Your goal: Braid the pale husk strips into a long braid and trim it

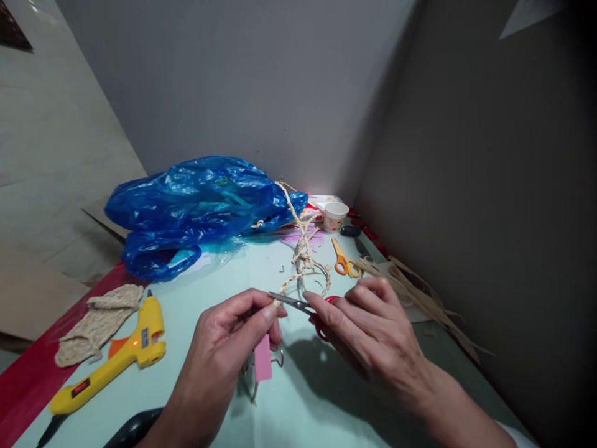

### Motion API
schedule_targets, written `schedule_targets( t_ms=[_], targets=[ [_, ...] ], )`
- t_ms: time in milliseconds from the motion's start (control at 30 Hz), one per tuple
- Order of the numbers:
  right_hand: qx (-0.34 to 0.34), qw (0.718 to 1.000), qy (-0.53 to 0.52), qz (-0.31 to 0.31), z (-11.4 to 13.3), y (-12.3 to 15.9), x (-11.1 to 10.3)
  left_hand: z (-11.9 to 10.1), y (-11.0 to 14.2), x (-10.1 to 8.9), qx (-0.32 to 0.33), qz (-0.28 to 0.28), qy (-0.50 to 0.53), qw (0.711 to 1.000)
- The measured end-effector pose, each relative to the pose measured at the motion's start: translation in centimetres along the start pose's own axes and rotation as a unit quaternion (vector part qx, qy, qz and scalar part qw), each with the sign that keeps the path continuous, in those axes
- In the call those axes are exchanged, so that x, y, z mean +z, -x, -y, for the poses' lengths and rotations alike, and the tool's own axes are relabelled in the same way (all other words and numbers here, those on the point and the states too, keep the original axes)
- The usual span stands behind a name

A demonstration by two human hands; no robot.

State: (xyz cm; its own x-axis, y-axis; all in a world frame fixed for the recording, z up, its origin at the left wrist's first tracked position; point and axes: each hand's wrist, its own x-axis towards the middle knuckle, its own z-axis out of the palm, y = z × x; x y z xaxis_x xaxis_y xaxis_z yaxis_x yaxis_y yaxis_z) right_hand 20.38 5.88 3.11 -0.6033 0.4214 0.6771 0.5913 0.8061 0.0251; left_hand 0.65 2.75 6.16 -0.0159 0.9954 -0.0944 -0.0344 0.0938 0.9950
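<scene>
My left hand [233,348] pinches a braided straw cord [290,281] between thumb and fingers. A pink binder clip [263,359] with wire handles hangs just below those fingers. My right hand [373,323] is closed around small red-handled scissors [298,303]. Their blades reach left to the cord at my left fingertips; whether they are parted I cannot tell. From there the cord loops back over the table into a loose tangle [304,249] and up toward a blue plastic bag.
A yellow glue gun [140,339] and a woven straw piece [99,323] lie at left. The blue bag [205,199] sits behind. Orange-handled scissors [344,260], a paper cup [334,216] and flat straw strips [415,292] are at right. Walls close off the back and right.
</scene>
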Motion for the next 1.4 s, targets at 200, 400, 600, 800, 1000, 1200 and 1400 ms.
schedule_targets(
  t_ms=[200, 400, 600, 800, 1000, 1200, 1400],
  targets=[
    [0.253, 0.927, -0.273, -0.050, 0.2, -0.2, 0.1, 0.3, -0.1, 0.0, -0.044, 0.012, 0.049, 0.998],
    [0.433, 0.784, -0.442, -0.041, 0.6, -1.0, 0.2, 0.6, 0.1, 0.1, -0.079, 0.042, 0.053, 0.995],
    [0.439, 0.717, -0.541, -0.039, 0.3, -0.9, 0.5, 0.9, 0.2, 0.2, -0.101, 0.106, 0.040, 0.988],
    [0.427, 0.734, -0.524, -0.062, 0.3, -1.0, 0.1, 0.7, 0.0, 0.3, -0.093, 0.146, -0.025, 0.985],
    [0.378, 0.802, -0.454, -0.085, 0.7, -1.0, 0.1, 0.8, 0.0, 0.1, -0.062, 0.139, -0.018, 0.988],
    [0.352, 0.809, -0.463, -0.084, 0.8, -1.0, 0.3, 0.4, 0.4, 0.4, -0.077, 0.136, -0.014, 0.988],
    [0.335, 0.797, -0.497, -0.076, 0.9, -1.0, 0.3, 0.6, 0.6, 0.7, -0.084, 0.101, 0.001, 0.991]
  ],
)
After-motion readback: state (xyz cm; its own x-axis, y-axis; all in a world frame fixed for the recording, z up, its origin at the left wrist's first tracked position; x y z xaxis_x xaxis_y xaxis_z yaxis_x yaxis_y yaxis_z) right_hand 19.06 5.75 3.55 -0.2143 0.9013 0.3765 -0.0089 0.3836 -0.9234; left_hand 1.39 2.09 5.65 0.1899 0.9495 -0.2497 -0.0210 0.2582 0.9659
